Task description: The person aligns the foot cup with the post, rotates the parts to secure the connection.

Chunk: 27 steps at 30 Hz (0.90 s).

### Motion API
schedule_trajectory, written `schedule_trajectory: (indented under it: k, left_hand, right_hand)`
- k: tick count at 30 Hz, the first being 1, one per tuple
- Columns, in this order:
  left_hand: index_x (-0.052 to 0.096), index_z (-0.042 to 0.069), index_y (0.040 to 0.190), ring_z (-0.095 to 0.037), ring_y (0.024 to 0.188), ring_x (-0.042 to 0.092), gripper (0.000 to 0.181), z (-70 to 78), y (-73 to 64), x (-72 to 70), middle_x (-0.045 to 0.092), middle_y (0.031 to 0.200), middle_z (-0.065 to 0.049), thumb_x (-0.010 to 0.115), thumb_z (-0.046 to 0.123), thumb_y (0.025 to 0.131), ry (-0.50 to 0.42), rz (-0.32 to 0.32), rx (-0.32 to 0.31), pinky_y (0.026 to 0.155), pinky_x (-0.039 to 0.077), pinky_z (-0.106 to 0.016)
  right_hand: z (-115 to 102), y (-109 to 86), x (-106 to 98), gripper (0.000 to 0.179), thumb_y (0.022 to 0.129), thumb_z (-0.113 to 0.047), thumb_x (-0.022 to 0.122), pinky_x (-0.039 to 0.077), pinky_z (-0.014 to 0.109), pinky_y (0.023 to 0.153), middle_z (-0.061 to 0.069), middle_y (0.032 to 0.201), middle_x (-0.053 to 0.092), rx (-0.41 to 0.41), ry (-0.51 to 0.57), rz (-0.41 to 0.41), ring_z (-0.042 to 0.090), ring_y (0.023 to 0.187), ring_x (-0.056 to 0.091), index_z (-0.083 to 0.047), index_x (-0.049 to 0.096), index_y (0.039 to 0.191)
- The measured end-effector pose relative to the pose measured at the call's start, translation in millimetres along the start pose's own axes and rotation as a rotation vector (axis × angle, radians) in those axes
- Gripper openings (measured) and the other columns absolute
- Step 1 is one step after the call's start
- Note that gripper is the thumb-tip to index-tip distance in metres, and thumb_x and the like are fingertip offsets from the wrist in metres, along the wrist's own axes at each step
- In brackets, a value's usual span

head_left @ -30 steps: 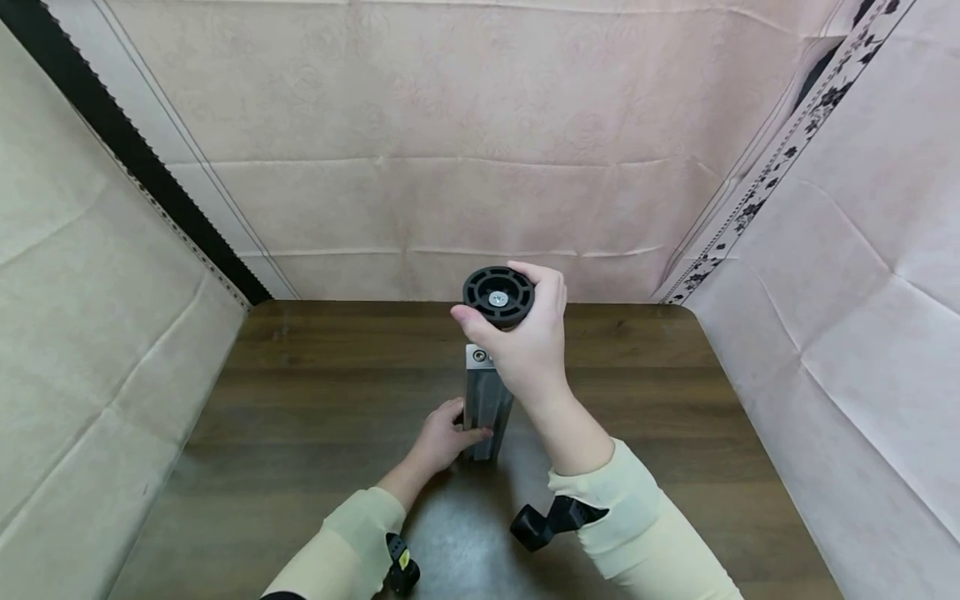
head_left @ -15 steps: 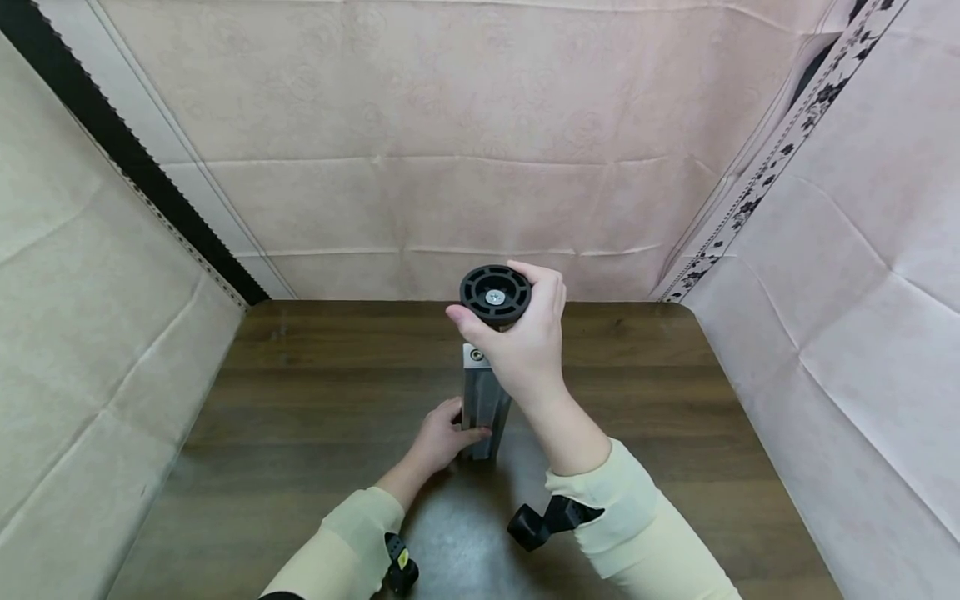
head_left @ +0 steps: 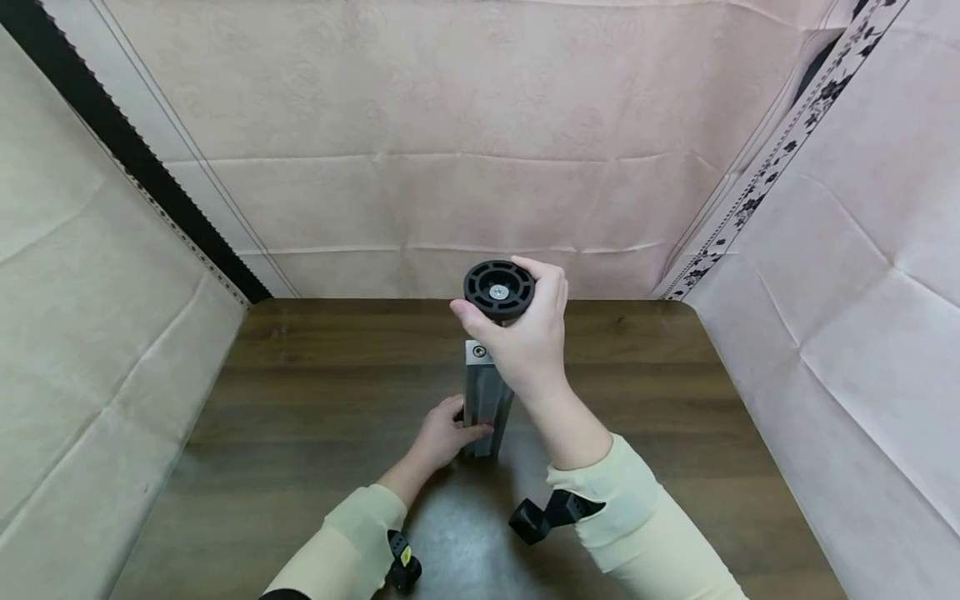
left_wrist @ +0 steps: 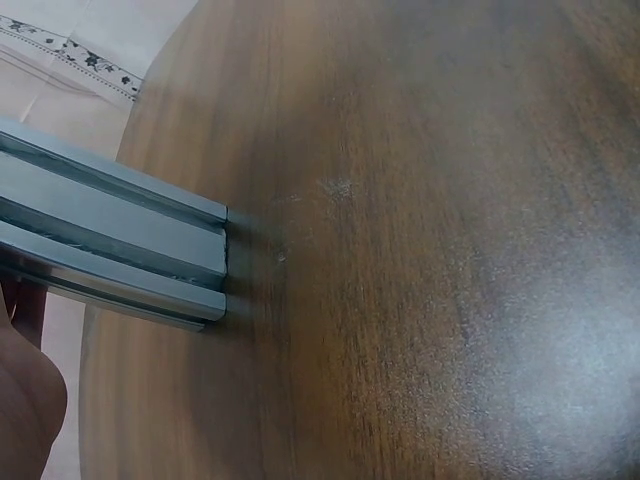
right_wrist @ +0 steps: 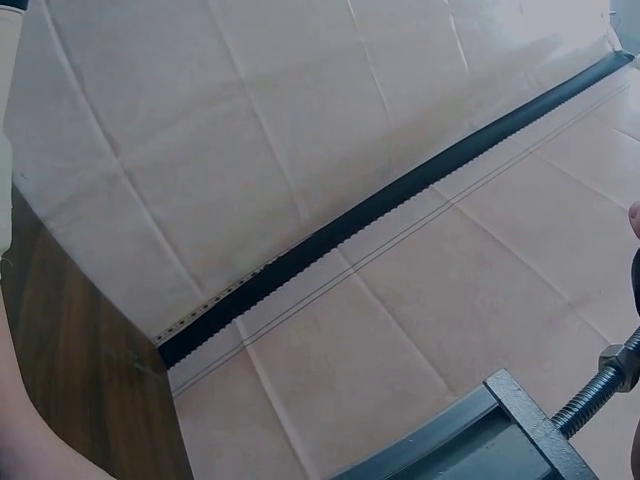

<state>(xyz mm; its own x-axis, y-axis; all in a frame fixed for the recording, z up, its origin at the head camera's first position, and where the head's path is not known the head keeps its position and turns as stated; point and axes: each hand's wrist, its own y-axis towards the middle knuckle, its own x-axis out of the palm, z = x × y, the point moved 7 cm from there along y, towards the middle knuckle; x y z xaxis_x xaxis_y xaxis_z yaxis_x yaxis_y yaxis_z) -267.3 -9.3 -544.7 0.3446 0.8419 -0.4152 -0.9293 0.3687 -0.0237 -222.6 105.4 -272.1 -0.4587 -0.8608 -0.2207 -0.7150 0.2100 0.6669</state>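
A grooved aluminium profile (head_left: 483, 396) stands upright on the table, its lower end touching the wood in the left wrist view. My left hand (head_left: 441, 435) holds it near the bottom, thumb across the front. A metal end plate (head_left: 476, 353) caps the top. Above this, my right hand (head_left: 534, 342) grips a black round levelling foot (head_left: 478, 302) by its rim, between thumb and fingers. The right wrist view shows a threaded stud (right_wrist: 588, 402) with a nut (right_wrist: 618, 366) rising from the plate. Most of my right hand is out of that view.
The brown wooden table (head_left: 315, 500) extends around both hands. Pale fabric walls rise behind it (head_left: 450, 125) and at both sides. A black strip (head_left: 150, 175) runs along the left corner. Each forearm carries a black wrist camera, such as the right camera (head_left: 530, 522).
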Motion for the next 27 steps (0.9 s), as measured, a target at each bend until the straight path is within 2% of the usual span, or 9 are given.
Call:
schedule_trajectory:
  k: [5, 9, 12, 17, 21, 24, 27]
  left_hand:
    - [0.065, 0.024, 0.111, -0.02, 0.108, 0.052, 0.042, 0.1, -1.0, -1.2, 0.059, 0.113, 0.003, 0.075, 0.044, 0.076, -0.005, 0.006, -0.005, 0.089, 0.045, -0.044]
    - [0.065, 0.023, 0.111, -0.021, 0.11, 0.052, 0.042, -0.2, -0.4, -0.6, 0.059, 0.115, 0.003, 0.074, 0.044, 0.076, 0.011, 0.001, -0.02, 0.089, 0.045, -0.044]
    - [0.065, 0.023, 0.112, -0.021, 0.11, 0.051, 0.042, -1.8, 0.1, 0.5, 0.059, 0.116, 0.003, 0.074, 0.044, 0.077, 0.021, -0.002, -0.035, 0.089, 0.045, -0.044]
    - [0.064, 0.021, 0.115, -0.021, 0.108, 0.052, 0.045, -4.2, -2.1, 1.7, 0.059, 0.116, 0.002, 0.074, 0.043, 0.077, 0.035, -0.001, -0.034, 0.088, 0.046, -0.044]
    - [0.064, 0.02, 0.115, -0.02, 0.108, 0.053, 0.047, -0.1, 0.6, 1.9, 0.06, 0.116, 0.001, 0.074, 0.045, 0.077, 0.065, 0.003, 0.016, 0.087, 0.046, -0.043]
    - [0.065, 0.016, 0.114, -0.022, 0.107, 0.053, 0.046, 6.1, 2.9, 1.0, 0.061, 0.116, -0.002, 0.074, 0.043, 0.078, 0.078, 0.013, 0.085, 0.087, 0.046, -0.043]
    - [0.065, 0.014, 0.111, -0.022, 0.107, 0.054, 0.044, 7.1, 2.9, 0.6, 0.062, 0.114, -0.002, 0.075, 0.039, 0.077, 0.085, 0.024, 0.108, 0.087, 0.046, -0.042]
  right_hand:
    - [-2.8, -1.9, 2.0, 0.072, 0.069, -0.038, 0.08, 0.038, 0.034, 0.082, 0.009, 0.113, 0.045, -0.053, -0.021, 0.07, 0.02, 0.107, 0.039, -0.003, 0.043, 0.12]
    - [-6.6, -5.7, 2.5, 0.076, 0.072, -0.052, 0.074, 0.037, 0.034, 0.084, 0.011, 0.113, 0.044, -0.103, -0.03, 0.15, 0.022, 0.106, 0.038, -0.002, 0.042, 0.12]
    - [-7.1, -7.2, 2.0, 0.082, 0.073, -0.063, 0.067, 0.037, 0.035, 0.086, 0.011, 0.114, 0.043, -0.109, -0.035, 0.175, 0.023, 0.107, 0.038, -0.001, 0.042, 0.12]
    - [-1.9, -7.1, -0.7, 0.096, 0.071, -0.073, 0.059, 0.034, 0.035, 0.09, 0.015, 0.117, 0.04, -0.059, -0.009, 0.119, 0.021, 0.108, 0.038, 0.0, 0.036, 0.128]
    - [1.4, 0.9, -10.5, 0.101, 0.071, -0.078, 0.053, 0.031, 0.03, 0.085, 0.016, 0.113, 0.04, -0.066, 0.061, 0.121, 0.019, 0.1, 0.038, 0.004, 0.035, 0.128]
    - [4.9, 11.1, -16.1, 0.102, 0.068, -0.08, 0.054, 0.03, 0.026, 0.076, 0.011, 0.11, 0.043, -0.066, 0.164, 0.114, 0.019, 0.094, 0.038, 0.003, 0.038, 0.125]
    - [10.0, 21.2, -13.9, 0.103, 0.066, -0.079, 0.057, 0.029, 0.025, 0.076, 0.007, 0.108, 0.044, -0.065, 0.321, 0.027, 0.018, 0.093, 0.038, 0.004, 0.039, 0.124]
